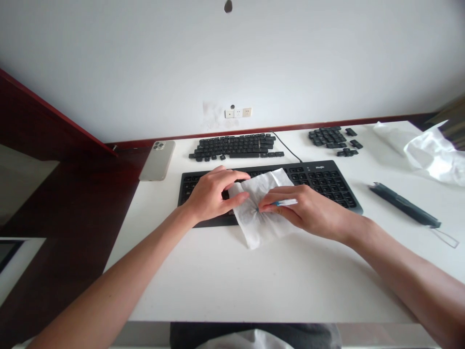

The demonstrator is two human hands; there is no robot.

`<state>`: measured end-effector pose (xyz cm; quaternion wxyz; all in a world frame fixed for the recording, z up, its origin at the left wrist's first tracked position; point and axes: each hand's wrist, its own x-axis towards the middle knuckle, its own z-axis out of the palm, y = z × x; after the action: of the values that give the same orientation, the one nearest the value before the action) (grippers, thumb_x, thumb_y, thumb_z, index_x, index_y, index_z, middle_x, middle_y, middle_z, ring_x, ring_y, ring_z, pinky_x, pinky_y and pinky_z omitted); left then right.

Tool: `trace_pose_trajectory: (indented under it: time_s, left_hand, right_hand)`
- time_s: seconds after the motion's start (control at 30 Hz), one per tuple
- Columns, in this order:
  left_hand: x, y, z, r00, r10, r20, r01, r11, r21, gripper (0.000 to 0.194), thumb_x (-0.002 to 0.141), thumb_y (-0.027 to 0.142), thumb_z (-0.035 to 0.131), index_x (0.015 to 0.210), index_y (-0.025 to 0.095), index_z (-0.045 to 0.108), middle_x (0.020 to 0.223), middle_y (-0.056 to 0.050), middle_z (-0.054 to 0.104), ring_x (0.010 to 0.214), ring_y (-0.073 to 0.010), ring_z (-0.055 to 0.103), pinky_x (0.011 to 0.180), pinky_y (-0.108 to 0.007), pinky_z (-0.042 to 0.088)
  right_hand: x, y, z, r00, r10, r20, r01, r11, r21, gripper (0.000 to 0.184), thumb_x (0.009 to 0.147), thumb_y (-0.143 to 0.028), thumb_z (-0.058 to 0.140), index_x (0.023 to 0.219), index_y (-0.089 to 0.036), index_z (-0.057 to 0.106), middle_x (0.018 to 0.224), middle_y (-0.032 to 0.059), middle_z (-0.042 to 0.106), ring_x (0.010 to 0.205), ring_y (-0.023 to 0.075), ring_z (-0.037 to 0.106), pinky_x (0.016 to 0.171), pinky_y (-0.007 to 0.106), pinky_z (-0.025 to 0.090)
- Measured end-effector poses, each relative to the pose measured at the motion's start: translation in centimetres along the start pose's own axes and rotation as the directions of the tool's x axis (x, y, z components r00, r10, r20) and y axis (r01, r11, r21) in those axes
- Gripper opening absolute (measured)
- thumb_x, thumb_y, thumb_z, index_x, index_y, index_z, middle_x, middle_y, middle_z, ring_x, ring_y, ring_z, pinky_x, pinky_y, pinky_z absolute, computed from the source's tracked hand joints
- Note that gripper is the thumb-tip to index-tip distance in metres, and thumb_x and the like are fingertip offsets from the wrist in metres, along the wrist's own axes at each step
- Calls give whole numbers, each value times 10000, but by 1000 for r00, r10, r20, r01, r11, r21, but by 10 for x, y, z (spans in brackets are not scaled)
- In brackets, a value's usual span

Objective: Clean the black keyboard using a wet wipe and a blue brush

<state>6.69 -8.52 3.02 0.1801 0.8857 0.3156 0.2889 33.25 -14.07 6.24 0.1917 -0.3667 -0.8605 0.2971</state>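
Observation:
A black keyboard [324,183] lies on the white table, with a white wipe [250,231] spread over its middle and hanging past its front edge. My right hand [305,208] pinches a slim blue-and-white stick [286,202], its tip pressed down into the wipe. The wipe puckers into creases around that point. What lies under the wipe there is hidden. On the keyboard's left part rests my left hand [214,191], thumb and forefinger apart at the wipe's left edge. Nothing shows between those fingers.
Loose black keycaps [236,145] lie in rows behind the keyboard, with another group of keycaps [329,136] to the right. A phone [158,161] lies at left. At right are a dark narrow case [405,204] and crumpled white plastic [436,152]. A cable [286,147] runs backward.

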Motion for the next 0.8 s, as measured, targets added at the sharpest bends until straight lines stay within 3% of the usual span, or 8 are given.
trace_pose_trajectory:
  time_s: [0.13, 0.27, 0.47, 0.67, 0.8]
  left_hand:
    - [2, -1, 1, 996, 72, 52, -73, 997, 17, 391, 1001, 444, 650, 1318, 217, 678, 1081, -75, 717, 1032, -231, 632, 993, -411, 498]
    - [1, -4, 1, 992, 74, 105, -75, 997, 10, 526, 1000, 516, 635, 1465, 274, 596, 1341, -111, 658, 1269, -283, 595, 1131, -485, 449]
    - [2, -1, -6, 970, 55, 236, -62, 998, 23, 727, 968, 645, 615, 1601, 321, 462, 1509, -115, 573, 1413, -313, 514, 1210, -513, 389]
    - [-5, 9, -15, 900, -49, 433, -6, 992, 125, 1178, 715, 823, 759, 1689, 408, 242, 1764, -64, 262, 1614, -381, 243, 1294, -568, 270]
    - [-16, 11, -11, 897, -109, 427, 26, 980, 196, 1230, 709, 814, 771, 1702, 417, 165, 1797, -41, 149, 1656, -361, 113, 1327, -543, 205]
  right_hand:
    - [2, -2, -1, 1000, 10, 2, -10, 1000, -10, 310, 1087, -288, 501, 1100, -216, 802, 1153, 58, 785, 949, 216, 758, 841, 332, 576]
    - [3, -5, -2, 1000, 2, 30, -2, 1000, 5, 352, 1104, -322, 483, 1027, -204, 806, 1056, 60, 793, 878, 201, 747, 781, 318, 561]
    - [2, 0, 1, 1000, -10, 11, 10, 1000, -6, 325, 1104, -308, 495, 1027, -208, 794, 996, 51, 790, 815, 185, 729, 741, 307, 543]
    - [2, 1, 4, 998, -52, -42, 49, 997, -67, 301, 1095, -256, 502, 1046, -190, 792, 1076, 71, 777, 843, 191, 732, 738, 312, 536]
    - [3, -3, 2, 999, 6, 38, -4, 998, -63, 356, 1113, -309, 486, 968, -196, 790, 993, 61, 779, 783, 177, 705, 711, 314, 502]
